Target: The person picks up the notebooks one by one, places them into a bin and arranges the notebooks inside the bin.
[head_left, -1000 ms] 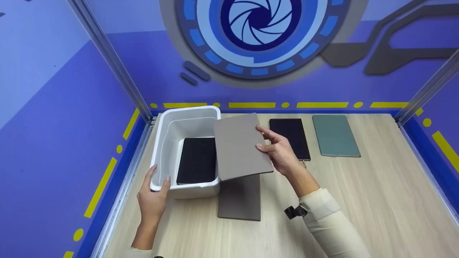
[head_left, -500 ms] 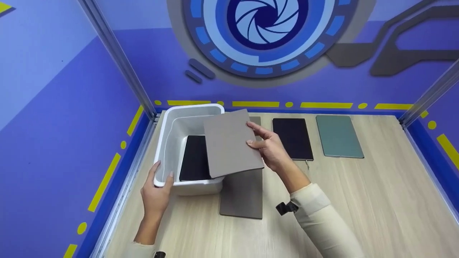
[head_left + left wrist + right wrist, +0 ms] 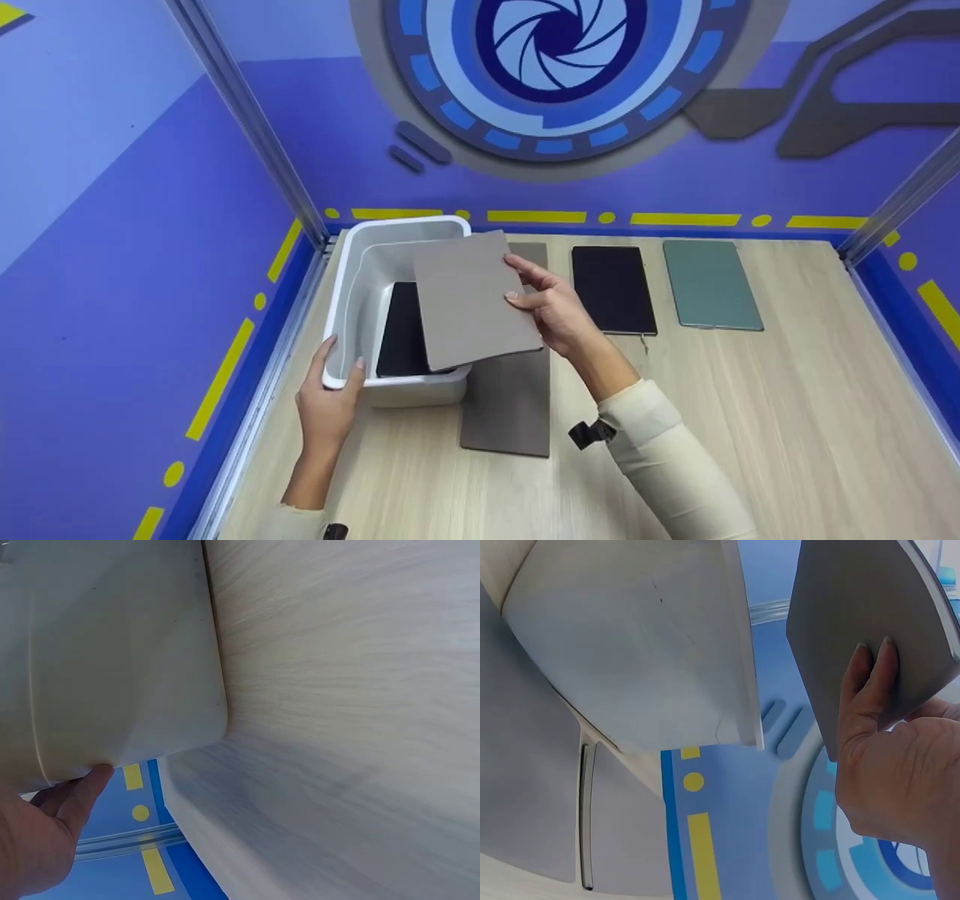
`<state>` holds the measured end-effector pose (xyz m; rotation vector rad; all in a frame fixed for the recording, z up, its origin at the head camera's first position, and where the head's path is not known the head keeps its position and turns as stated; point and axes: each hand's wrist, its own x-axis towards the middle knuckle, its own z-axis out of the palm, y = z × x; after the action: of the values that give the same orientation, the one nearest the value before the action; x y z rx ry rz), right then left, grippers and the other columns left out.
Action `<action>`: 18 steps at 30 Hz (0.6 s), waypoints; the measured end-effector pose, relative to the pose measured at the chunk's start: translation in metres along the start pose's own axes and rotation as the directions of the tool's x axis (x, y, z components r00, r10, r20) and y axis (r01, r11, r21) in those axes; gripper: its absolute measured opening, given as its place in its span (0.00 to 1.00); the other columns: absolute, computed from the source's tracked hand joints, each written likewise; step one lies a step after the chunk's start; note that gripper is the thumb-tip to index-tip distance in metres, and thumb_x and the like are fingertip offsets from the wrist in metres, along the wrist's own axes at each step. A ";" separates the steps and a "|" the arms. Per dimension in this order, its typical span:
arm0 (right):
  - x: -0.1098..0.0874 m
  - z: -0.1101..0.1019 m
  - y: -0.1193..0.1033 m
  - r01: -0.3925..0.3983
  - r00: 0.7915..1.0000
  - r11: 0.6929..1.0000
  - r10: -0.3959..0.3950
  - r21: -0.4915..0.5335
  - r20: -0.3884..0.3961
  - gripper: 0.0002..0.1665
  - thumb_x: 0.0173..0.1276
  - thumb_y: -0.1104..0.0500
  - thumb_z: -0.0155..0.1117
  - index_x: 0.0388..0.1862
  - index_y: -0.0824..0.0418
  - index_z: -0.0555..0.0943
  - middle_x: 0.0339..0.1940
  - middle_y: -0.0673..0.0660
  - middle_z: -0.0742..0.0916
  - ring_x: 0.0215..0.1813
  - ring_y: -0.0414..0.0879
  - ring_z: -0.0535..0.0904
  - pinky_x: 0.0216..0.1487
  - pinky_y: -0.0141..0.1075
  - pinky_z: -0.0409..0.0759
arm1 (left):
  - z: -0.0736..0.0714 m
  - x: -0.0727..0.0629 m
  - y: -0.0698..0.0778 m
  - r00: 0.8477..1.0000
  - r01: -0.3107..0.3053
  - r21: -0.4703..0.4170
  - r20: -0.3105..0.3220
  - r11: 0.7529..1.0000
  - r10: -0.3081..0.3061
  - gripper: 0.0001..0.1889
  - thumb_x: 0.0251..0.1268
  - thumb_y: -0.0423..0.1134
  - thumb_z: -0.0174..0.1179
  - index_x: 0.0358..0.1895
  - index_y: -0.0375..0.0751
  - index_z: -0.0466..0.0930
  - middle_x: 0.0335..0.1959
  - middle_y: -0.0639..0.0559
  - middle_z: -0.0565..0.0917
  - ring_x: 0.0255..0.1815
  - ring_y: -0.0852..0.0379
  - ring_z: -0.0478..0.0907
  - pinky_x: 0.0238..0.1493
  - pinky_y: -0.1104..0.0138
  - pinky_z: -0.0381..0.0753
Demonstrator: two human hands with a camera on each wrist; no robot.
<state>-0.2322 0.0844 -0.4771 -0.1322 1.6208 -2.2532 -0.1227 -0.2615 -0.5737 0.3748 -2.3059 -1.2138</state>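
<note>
A taupe notebook (image 3: 472, 304) is held by my right hand (image 3: 559, 311), thumb on the cover and fingers beneath. It hangs tilted over the right side of a white plastic bin (image 3: 337, 300). In the right wrist view, the fingers of the right hand (image 3: 889, 757) press the underside of the notebook (image 3: 840, 630), whose pale page edge shows. My left hand (image 3: 326, 412) grips the bin's near left corner, thumb over the rim. The left wrist view shows that hand (image 3: 45, 840) against the bin wall (image 3: 105, 675). Inside the bin lies a black notebook (image 3: 401, 337), partly covered from sight.
Right of the bin, a taupe notebook (image 3: 510, 412) lies on the wooden table (image 3: 787, 435), with another taupe one (image 3: 535, 262) behind it, mostly hidden. Farther right lie a black notebook (image 3: 615, 289) and a green notebook (image 3: 712, 285). Blue panels (image 3: 300, 165) enclose the table.
My right hand has carried the taupe notebook leftward, so it overlaps the bin opening more and covers more of the black notebook inside. The left hand keeps its grip on the bin corner.
</note>
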 end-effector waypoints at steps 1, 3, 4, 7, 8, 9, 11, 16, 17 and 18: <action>0.000 0.001 0.000 0.002 1.000 1.000 -0.002 -0.001 0.001 0.41 0.73 0.73 0.62 0.84 0.57 0.68 0.65 0.56 0.74 0.51 0.44 0.81 0.45 0.33 0.86 | 0.001 0.001 0.000 1.000 -0.002 -0.002 0.002 1.000 0.002 0.33 0.64 0.44 0.75 0.74 0.51 0.79 0.34 0.38 0.83 0.19 0.65 0.61 0.26 0.67 0.66; 0.001 0.002 0.001 0.004 1.000 1.000 -0.004 -0.004 0.004 0.41 0.74 0.73 0.62 0.84 0.57 0.67 0.64 0.56 0.74 0.50 0.43 0.81 0.44 0.32 0.86 | 0.003 0.002 0.001 1.000 -0.002 -0.005 0.005 1.000 0.002 0.33 0.64 0.44 0.76 0.74 0.52 0.79 0.37 0.39 0.85 0.20 0.65 0.62 0.27 0.67 0.67; 0.001 0.002 0.001 0.003 1.000 1.000 -0.003 -0.003 0.004 0.41 0.74 0.73 0.62 0.84 0.57 0.67 0.64 0.56 0.74 0.50 0.43 0.81 0.44 0.32 0.86 | 0.004 0.002 0.001 1.000 -0.004 -0.008 0.006 1.000 0.005 0.33 0.64 0.44 0.76 0.73 0.52 0.79 0.41 0.39 0.87 0.20 0.65 0.62 0.28 0.67 0.67; 0.003 0.004 0.003 0.001 1.000 1.000 -0.001 0.000 -0.001 0.41 0.74 0.73 0.62 0.84 0.58 0.67 0.64 0.56 0.75 0.51 0.43 0.81 0.44 0.31 0.86 | 0.007 0.004 0.002 1.000 -0.011 -0.019 0.018 1.000 0.012 0.33 0.64 0.44 0.76 0.74 0.52 0.79 0.51 0.38 0.89 0.21 0.63 0.63 0.28 0.67 0.68; 0.004 0.005 0.004 0.001 1.000 1.000 -0.001 0.003 -0.004 0.41 0.74 0.73 0.62 0.84 0.58 0.67 0.64 0.57 0.75 0.52 0.43 0.81 0.45 0.32 0.86 | 0.007 0.005 0.002 1.000 -0.013 -0.022 0.024 1.000 0.013 0.33 0.64 0.44 0.76 0.74 0.53 0.79 0.55 0.39 0.89 0.22 0.63 0.64 0.28 0.67 0.68; 0.004 0.007 0.004 0.000 1.000 1.000 0.000 0.006 -0.007 0.41 0.73 0.73 0.62 0.84 0.58 0.68 0.65 0.57 0.76 0.53 0.44 0.81 0.47 0.33 0.86 | 0.008 0.005 0.002 0.999 -0.012 -0.025 0.030 1.000 0.013 0.33 0.65 0.44 0.76 0.74 0.53 0.78 0.57 0.39 0.89 0.22 0.63 0.64 0.29 0.67 0.68; 0.006 0.009 0.007 -0.001 1.000 1.000 0.001 0.002 -0.014 0.40 0.73 0.73 0.62 0.83 0.58 0.68 0.66 0.57 0.76 0.55 0.45 0.81 0.48 0.33 0.86 | 0.008 0.006 0.001 0.999 -0.010 -0.030 0.040 0.999 0.011 0.33 0.65 0.44 0.75 0.74 0.53 0.78 0.57 0.39 0.89 0.21 0.63 0.63 0.28 0.66 0.67; 0.013 0.020 0.013 -0.018 0.999 1.000 0.018 0.008 -0.027 0.40 0.72 0.73 0.62 0.82 0.57 0.70 0.66 0.58 0.76 0.58 0.47 0.80 0.50 0.35 0.86 | 0.003 0.004 -0.002 0.999 0.003 -0.017 0.039 1.000 -0.002 0.34 0.66 0.45 0.75 0.75 0.53 0.77 0.56 0.40 0.88 0.21 0.63 0.65 0.27 0.67 0.69; 0.015 0.023 0.014 -0.023 0.999 1.000 0.023 0.011 -0.029 0.40 0.72 0.73 0.62 0.82 0.57 0.70 0.67 0.59 0.76 0.59 0.47 0.80 0.49 0.35 0.86 | 0.002 0.003 -0.003 0.999 0.006 -0.013 0.036 1.000 -0.005 0.34 0.66 0.45 0.75 0.75 0.53 0.77 0.52 0.40 0.89 0.21 0.63 0.65 0.27 0.67 0.69; 0.017 0.026 0.015 -0.028 0.999 1.000 0.028 0.014 -0.031 0.40 0.72 0.73 0.62 0.82 0.57 0.71 0.70 0.59 0.76 0.60 0.48 0.79 0.50 0.35 0.86 | 0.000 0.002 -0.004 0.999 0.010 -0.009 0.034 1.000 -0.010 0.34 0.66 0.45 0.75 0.75 0.53 0.77 0.46 0.41 0.88 0.20 0.64 0.65 0.26 0.67 0.69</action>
<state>-0.2368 0.0511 -0.4842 -0.0705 1.6124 -2.2555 -0.1246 -0.2648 -0.5763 0.3661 -2.3287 -1.2443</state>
